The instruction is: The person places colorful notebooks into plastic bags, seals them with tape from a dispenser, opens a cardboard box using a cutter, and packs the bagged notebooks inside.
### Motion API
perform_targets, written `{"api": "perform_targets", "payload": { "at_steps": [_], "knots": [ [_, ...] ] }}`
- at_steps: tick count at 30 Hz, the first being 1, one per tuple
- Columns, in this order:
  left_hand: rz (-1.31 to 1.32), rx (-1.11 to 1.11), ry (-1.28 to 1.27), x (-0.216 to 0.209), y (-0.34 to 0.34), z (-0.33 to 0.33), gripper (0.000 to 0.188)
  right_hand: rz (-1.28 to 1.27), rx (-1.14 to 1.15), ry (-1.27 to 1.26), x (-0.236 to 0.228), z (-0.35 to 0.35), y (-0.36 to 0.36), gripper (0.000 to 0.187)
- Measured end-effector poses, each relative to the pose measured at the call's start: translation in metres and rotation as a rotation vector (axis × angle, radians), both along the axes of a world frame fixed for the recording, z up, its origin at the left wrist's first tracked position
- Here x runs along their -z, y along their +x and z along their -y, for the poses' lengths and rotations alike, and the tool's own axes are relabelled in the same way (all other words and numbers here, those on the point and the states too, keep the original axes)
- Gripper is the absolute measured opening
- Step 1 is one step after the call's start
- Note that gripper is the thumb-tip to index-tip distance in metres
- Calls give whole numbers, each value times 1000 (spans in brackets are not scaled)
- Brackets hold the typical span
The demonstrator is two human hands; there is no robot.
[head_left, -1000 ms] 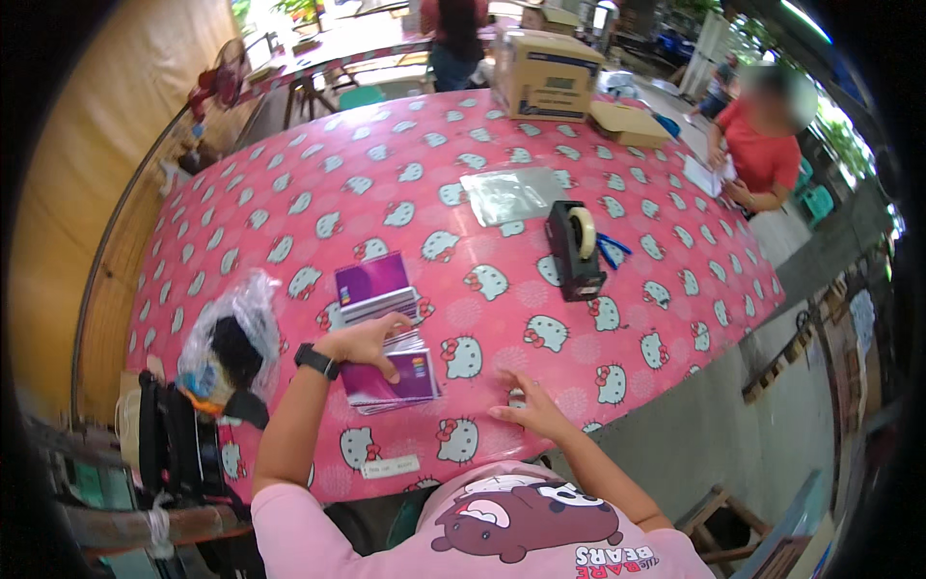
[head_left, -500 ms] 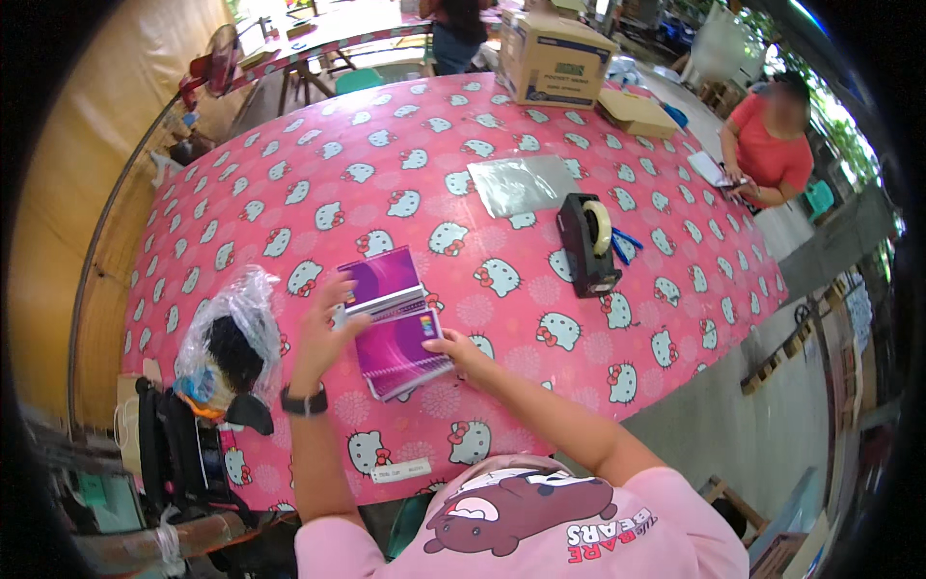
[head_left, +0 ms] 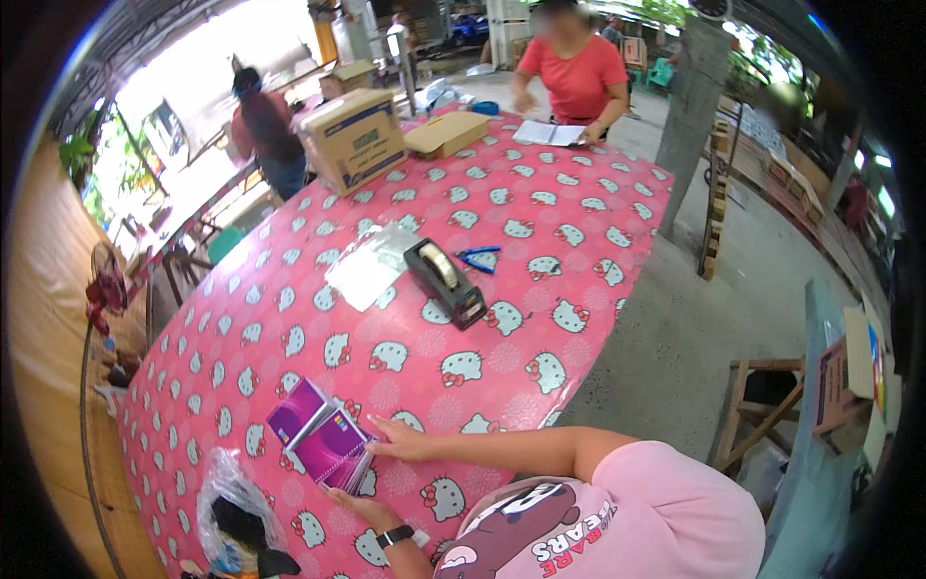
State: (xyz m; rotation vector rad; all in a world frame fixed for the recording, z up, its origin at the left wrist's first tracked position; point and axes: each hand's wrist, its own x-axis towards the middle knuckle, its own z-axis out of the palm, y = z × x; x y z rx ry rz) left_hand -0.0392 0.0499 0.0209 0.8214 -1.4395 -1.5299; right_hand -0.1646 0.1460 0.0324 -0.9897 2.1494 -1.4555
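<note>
Two stacks of purple spiral-bound notebooks lie on the pink cartoon-print tablecloth. The far stack sits against the near stack, whose lower pages are fanned unevenly. At the near stack's right side is my right hand, thumb spread away from the fingers, fingertips against the edge. My left hand, with a dark wristband, has its fingers stretched along the near stack's lower edge; part of their contact is hidden. A clear plastic bag with dark and coloured contents rests left of my left hand.
Ahead stand a black tape dispenser, blue-handled pliers and clear plastic sheets. A cardboard box and a flat carton occupy the far side. Across the table, a person in red is at an open notebook. Another person stands far left.
The view has swung right. My left hand has moved from the far stack to the near stack's lower edge. My right hand's grip on the corner has loosened, its thumb now spread.
</note>
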Motion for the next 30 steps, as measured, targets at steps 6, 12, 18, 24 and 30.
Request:
{"api": "perform_targets", "payload": {
  "at_steps": [6,12,18,24,30],
  "knots": [
    [110,-412,-355,-1,4,37,60,233,-133,135,-40,-154,13,38],
    [-35,-96,-791,-86,-63,-87,52,298,646,-122,-15,-412,80,16],
    [-398,514,-424,-125,-121,-338,37,191,1031,-296,-74,-566,183,13],
    [-570,1232,-282,-139,-65,-600,25,-15,1391,-342,-169,-686,330,11],
    [-750,1771,-680,-191,-30,-743,24,-338,1664,-392,-233,-805,418,17]
  ]
}}
